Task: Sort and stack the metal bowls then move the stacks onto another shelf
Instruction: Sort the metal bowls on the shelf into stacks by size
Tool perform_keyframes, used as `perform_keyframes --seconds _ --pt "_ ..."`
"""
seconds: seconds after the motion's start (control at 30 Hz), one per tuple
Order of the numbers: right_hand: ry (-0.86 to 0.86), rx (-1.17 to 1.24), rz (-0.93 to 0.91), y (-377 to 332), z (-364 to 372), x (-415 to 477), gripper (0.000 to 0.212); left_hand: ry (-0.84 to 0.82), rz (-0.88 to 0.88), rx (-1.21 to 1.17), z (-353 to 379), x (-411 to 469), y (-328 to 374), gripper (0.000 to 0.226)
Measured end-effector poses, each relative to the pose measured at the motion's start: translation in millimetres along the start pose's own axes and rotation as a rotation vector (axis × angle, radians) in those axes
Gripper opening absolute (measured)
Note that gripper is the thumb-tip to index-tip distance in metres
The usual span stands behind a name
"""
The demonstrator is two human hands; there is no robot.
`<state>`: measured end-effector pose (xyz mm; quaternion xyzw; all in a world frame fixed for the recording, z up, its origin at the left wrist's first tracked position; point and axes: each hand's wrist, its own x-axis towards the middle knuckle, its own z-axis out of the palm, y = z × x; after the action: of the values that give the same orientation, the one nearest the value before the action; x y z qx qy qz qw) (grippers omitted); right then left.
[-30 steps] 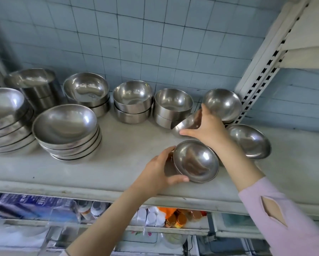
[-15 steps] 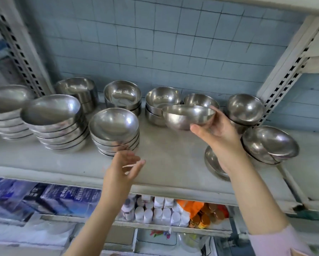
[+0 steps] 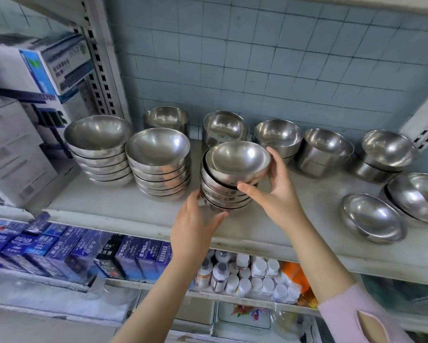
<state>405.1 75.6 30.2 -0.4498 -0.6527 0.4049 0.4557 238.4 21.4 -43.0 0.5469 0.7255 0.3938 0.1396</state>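
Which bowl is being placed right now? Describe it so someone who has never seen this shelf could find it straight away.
On the pale shelf before the blue tiled wall, three stacks of wide shallow bowls line the front left. The bowl tops the rightmost stack, nearest the middle. Unlike its neighbours' top bowls, it sits tilted, in the right hand's grip.

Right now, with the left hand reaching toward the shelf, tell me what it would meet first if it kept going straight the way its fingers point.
The left hand points at the front stack of shallow steel bowls. Its fingertips look to be at the stack's lowest bowls, so it would meet those first, though actual contact is unclear.
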Motion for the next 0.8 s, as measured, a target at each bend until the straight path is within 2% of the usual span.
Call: perform_keyframes --seconds 0.07,0.2,0.43,0.57,0.6,0.67,0.8 --pt "-0.002 -0.051 0.000 6 0 -2 0.105 0.008 0.013 0.021 1 -1 -1 0.085" --pt "-0.045 0.011 0.036 12 2 1 0.111 -0.003 0.001 0.024 1 0 -1 0.081" --pt "-0.121 -0.023 0.071 8 0 8 0.096 0.001 -0.014 0.042 0 2 0 0.076" --pt "-0.154 -0.014 0.099 0 -8 1 0.131 -0.018 -0.006 -0.062 -4 -3 -2 0.065" --pt "-0.122 -0.007 0.092 -3 -14 -5 0.127 -0.021 -0.002 -0.117 -5 -7 -3 0.060" --pt "-0.003 0.033 0.063 -7 -31 -25 0.106 -0.004 0.054 -0.165 -5 -16 -5 0.050" --pt "0.416 0.091 0.045 10 -80 -79 0.070 0.006 0.231 -0.127 7 -35 9 0.032"
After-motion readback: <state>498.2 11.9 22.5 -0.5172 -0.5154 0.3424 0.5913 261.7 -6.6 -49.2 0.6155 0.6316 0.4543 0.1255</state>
